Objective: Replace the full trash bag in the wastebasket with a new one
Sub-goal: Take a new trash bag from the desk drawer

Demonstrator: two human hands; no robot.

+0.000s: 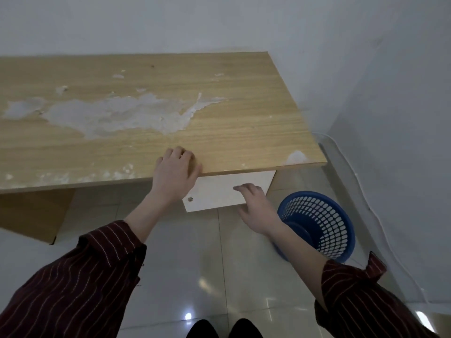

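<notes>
The left hand (176,172) rests on the near edge of the wooden desk (231,98), fingers bent on the top and thumb along the edge, clamped round nothing. At its 4 o'clock the right hand (255,209) hovers with fingers loosely spread and empty, just in front of the white drawer front (217,191) under the desk. The blue mesh wastebasket (325,224) stands on the tiled floor (219,264) at 4 o'clock from the right hand, beside the desk's right end.
</notes>
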